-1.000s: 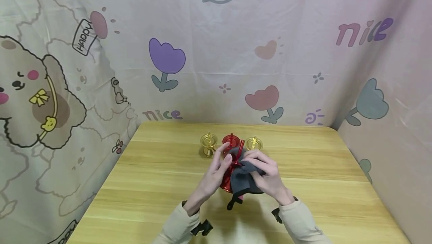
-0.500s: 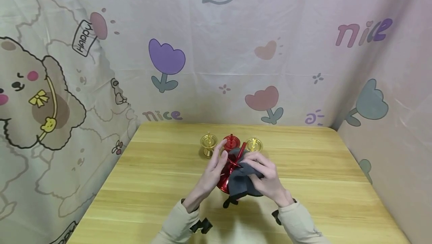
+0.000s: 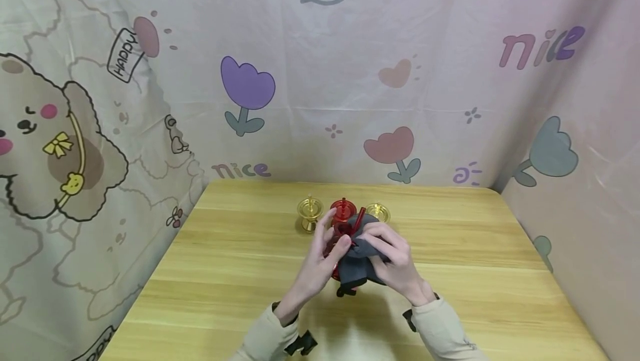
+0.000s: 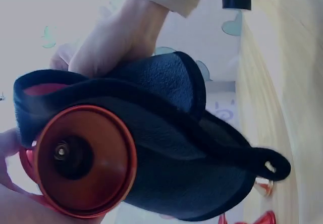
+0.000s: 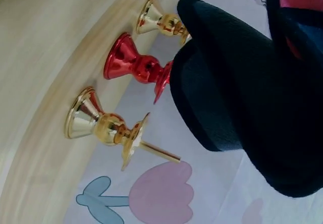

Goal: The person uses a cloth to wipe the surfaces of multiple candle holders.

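Observation:
Over the middle of the table, my left hand [image 3: 315,261] holds a shiny red candle holder [image 3: 360,219], tilted with its hollow round base [image 4: 108,156] facing the left wrist camera. Opposite it, my right hand [image 3: 397,264] pinches a dark grey cloth [image 3: 354,269] with black edging, a loop tab and a pinkish-red inner side. The cloth lies folded against the holder's stem and covers part of it. Parts of the left fingers are hidden behind the holder, and the cloth fills much of both wrist views.
Behind the hands a second red candle holder [image 3: 343,209] stands between a gold candle holder [image 3: 310,211] on the left and another gold candle holder [image 3: 378,212] on the right. A printed curtain [image 3: 300,144] hangs behind the wooden table [image 3: 225,272].
The left hand lifts slightly away from the holder's side, then its thumb comes across toward the stem. The held holder shifts and its base turns. The right hand stays almost in place with the cloth.

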